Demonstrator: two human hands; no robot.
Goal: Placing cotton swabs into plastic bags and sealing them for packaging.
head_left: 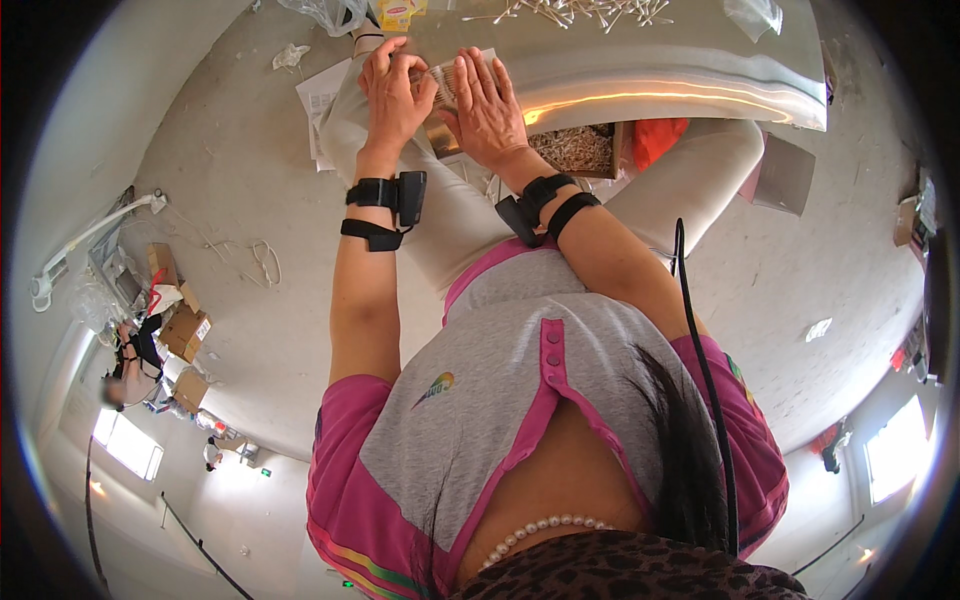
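Note:
A small row of cotton swabs lies between my two hands at the near left edge of the shiny metal table. My left hand is curled, its bent index finger and thumb closed at the left end of the swabs. Stretched out nearly flat, my right hand rests against their right side, fingers close together. A pale flat piece shows just past its fingertips. What lies under the right palm is hidden. Loose cotton swabs are scattered at the far side of the table.
Below the table's near edge, between my legs, stands an open box full of thin sticks or swabs, beside a red bag. Clear plastic lies at the table's far right. A yellow packet is at the far left. Cardboard boxes stand leftward.

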